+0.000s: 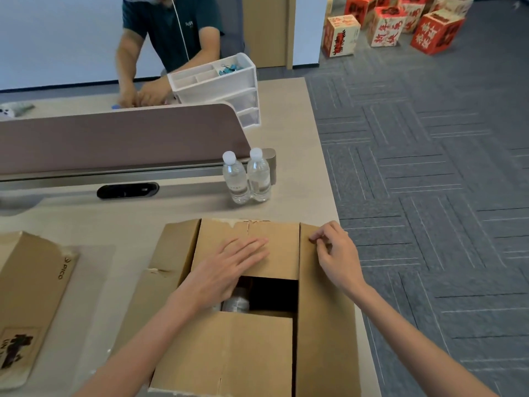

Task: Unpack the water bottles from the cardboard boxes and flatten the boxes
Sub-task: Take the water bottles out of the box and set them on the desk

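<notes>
A brown cardboard box (257, 348) stands on the desk in front of me with its flaps partly spread. My left hand (229, 265) lies flat, fingers straight, on the far inner flap (274, 253). My right hand (335, 250) pinches the edge of the right outer flap (323, 325) between thumb and fingers. Through the dark gap between the inner flaps part of a clear water bottle (236, 303) shows inside. Two water bottles (246, 176) with white caps stand upright on the desk beyond the box.
A flattened cardboard box (31, 287) lies at the left. A desk divider (120, 136) crosses the desk, with a white drawer organizer (220, 87) and another person's hands (143, 93) behind it. The desk's right edge (326, 167) borders grey carpet; red boxes (400, 24) stand far right.
</notes>
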